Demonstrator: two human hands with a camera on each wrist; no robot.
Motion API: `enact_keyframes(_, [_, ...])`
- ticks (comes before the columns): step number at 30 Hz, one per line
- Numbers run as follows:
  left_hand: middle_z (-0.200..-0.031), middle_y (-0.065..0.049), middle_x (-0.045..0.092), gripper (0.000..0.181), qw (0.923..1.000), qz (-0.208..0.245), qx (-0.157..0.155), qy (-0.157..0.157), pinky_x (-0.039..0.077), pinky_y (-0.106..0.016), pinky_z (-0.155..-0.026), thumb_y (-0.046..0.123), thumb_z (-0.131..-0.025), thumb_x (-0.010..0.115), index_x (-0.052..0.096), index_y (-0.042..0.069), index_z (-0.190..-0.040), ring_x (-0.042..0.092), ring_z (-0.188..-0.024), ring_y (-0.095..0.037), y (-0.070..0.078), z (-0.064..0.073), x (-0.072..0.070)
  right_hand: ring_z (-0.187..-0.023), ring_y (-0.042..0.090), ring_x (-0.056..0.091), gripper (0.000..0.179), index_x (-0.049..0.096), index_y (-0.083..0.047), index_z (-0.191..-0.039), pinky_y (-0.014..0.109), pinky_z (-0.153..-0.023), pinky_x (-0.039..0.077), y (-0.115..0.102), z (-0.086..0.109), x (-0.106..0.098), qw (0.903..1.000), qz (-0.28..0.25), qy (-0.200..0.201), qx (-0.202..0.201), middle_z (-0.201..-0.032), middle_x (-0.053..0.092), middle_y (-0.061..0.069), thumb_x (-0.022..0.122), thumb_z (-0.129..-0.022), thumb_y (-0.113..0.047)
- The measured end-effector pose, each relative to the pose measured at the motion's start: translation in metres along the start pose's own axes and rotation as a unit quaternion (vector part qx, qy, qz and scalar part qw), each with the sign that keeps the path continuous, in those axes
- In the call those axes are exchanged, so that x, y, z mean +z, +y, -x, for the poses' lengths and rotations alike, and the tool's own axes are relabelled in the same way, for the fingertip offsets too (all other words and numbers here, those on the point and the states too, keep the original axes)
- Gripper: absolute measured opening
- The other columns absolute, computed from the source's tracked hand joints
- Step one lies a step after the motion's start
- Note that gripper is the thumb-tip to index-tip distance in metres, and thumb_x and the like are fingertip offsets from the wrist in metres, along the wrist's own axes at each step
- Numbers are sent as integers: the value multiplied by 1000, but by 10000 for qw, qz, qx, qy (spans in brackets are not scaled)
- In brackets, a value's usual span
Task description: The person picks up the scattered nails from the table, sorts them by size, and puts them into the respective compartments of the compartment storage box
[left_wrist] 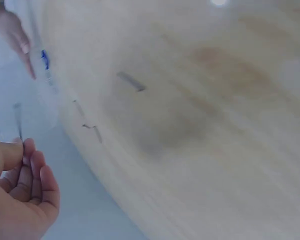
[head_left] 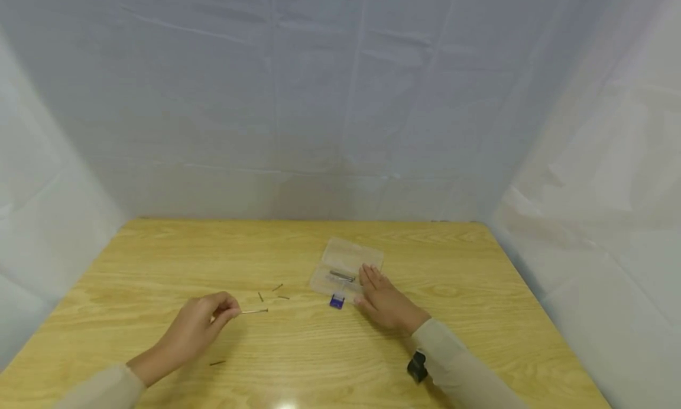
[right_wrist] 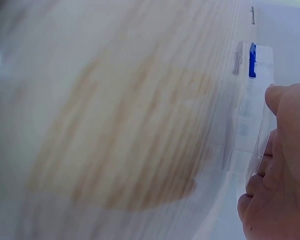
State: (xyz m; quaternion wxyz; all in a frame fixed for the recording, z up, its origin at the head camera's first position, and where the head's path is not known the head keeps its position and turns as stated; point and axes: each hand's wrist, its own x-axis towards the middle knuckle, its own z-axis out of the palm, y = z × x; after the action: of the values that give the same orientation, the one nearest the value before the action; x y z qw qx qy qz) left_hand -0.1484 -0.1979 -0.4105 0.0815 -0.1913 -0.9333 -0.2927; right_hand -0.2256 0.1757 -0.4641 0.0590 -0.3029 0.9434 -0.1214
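Note:
My left hand point(head_left: 199, 326) pinches a long thin nail point(head_left: 254, 311) between thumb and fingertips, its headed end pointing right over the table. In the left wrist view the same nail point(left_wrist: 18, 120) sticks up from the fingertips. A clear plastic box point(head_left: 321, 282) lies with its lid point(head_left: 346, 254) folded back. Several long metal nails point(head_left: 342, 276) lie inside it, and a blue latch point(head_left: 337, 301) hangs at its front. My right hand point(head_left: 385, 299) rests at the box's right side with fingers extended, also seen along the box point(right_wrist: 247, 120) in the right wrist view.
Between the left hand and the box, small nails point(head_left: 279, 297) lie loose on the wooden table point(head_left: 298, 362). Another nail point(head_left: 217, 363) is nearer the front edge. A black wrist device point(head_left: 417, 367) shows under the right sleeve. White sheeting point(head_left: 319, 101) encloses the back and sides.

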Motion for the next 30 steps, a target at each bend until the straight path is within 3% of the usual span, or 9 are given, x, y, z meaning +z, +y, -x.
enact_keyframes(9, [-83, 2, 70, 5, 9970, 729, -110, 255, 55, -26, -67, 13, -88, 69, 70, 8, -90, 65, -75, -11, 8, -36, 9, -146, 36, 7, 64, 11, 7, -149, 46, -117, 13, 0, 0, 1, 10000, 22, 46, -32, -157, 9, 23, 31, -105, -36])
enact_keyframes(16, [-89, 0, 71, 10, 9928, 1054, -446, 354, 54, -28, -69, 18, -90, 68, 71, 10, -95, 65, -78, -12, 10, -62, 22, -145, 36, 8, 64, 12, 7, -149, 47, -117, 14, 0, -1, 2, 9999, 52, 77, -52, -157, 9, 23, 30, -105, -37])
enact_keyframes(26, [-92, -5, 72, 14, 9828, 1591, -863, 365, 55, -35, -72, 22, -89, 69, 73, 9, -96, 66, -81, -17, 18, -99, 49, -145, 37, 9, 65, 13, 7, -149, 47, -117, 14, 1, -2, 2, 9999, 127, 114, -23, -157, 10, 23, 31, -105, -37])
enact_keyframes(30, [-91, -6, 72, 14, 9746, 1889, -1152, 338, 55, -35, -73, 21, -89, 70, 74, 9, -95, 66, -82, -18, 25, -109, 62, -145, 38, 10, 64, 14, 8, -149, 47, -117, 15, 2, -2, 2, 9998, 137, 161, -35, -156, 11, 24, 32, -105, -36])
